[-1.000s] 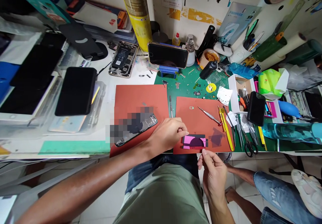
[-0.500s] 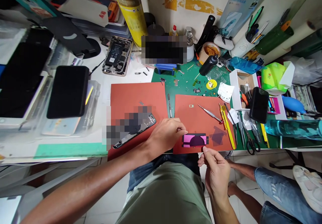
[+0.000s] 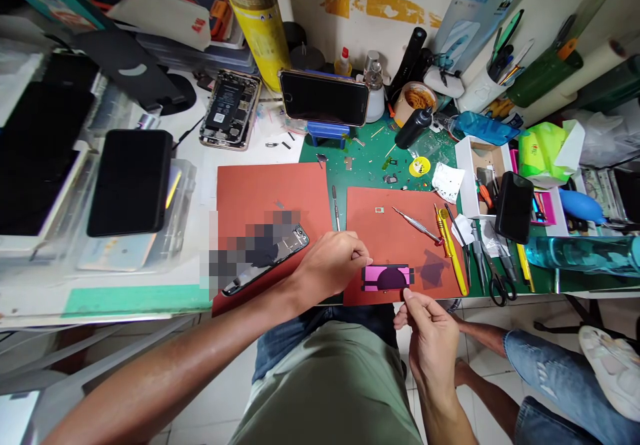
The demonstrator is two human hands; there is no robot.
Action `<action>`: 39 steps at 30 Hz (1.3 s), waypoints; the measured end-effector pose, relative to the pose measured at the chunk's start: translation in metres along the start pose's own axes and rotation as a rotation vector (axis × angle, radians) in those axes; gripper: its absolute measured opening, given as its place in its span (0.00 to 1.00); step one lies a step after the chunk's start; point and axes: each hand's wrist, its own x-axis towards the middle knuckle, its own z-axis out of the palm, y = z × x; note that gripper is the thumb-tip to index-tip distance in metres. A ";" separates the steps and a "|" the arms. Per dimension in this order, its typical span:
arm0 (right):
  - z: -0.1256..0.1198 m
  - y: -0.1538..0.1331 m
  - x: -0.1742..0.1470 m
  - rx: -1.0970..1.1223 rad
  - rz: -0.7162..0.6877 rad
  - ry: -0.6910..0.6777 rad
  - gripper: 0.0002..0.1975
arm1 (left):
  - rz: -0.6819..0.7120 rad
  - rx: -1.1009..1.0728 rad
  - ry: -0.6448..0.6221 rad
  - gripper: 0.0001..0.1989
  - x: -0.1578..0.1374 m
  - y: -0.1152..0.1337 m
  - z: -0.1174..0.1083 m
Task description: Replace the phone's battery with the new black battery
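A small pink-and-black rectangular piece (image 3: 373, 277) lies flat on the right-hand red-brown mat (image 3: 370, 231), with a dark rounded shape over its middle. Just left of it, my left hand (image 3: 336, 263) is closed with thumb and forefinger pinched together. My right hand (image 3: 429, 325) pinches close to the piece's lower right corner, over the mat's front edge. Whatever either pinch holds is too small to see. A translucent dark square of film (image 3: 433, 269) rests beside the piece. An opened phone part (image 3: 287, 245) lies slanted on the left mat (image 3: 270, 188), partly blurred out.
Tweezers (image 3: 417, 225), a yellow-handled tool (image 3: 453, 255) and scissors (image 3: 500, 289) lie to the right. A metal spudger (image 3: 335, 208) sits between the mats. Behind, a phone (image 3: 324, 98) leans on a blue stand (image 3: 327, 131). Another person's legs (image 3: 535, 358) are at right.
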 end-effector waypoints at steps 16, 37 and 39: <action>0.002 0.002 0.001 -0.016 0.004 -0.022 0.20 | 0.011 -0.002 -0.011 0.13 0.001 -0.002 -0.002; 0.007 -0.006 0.004 -0.015 0.128 0.016 0.23 | 0.050 0.044 -0.040 0.15 0.003 -0.009 -0.004; 0.007 -0.006 0.004 -0.020 0.140 0.016 0.23 | 0.056 0.041 -0.040 0.15 0.003 -0.010 -0.003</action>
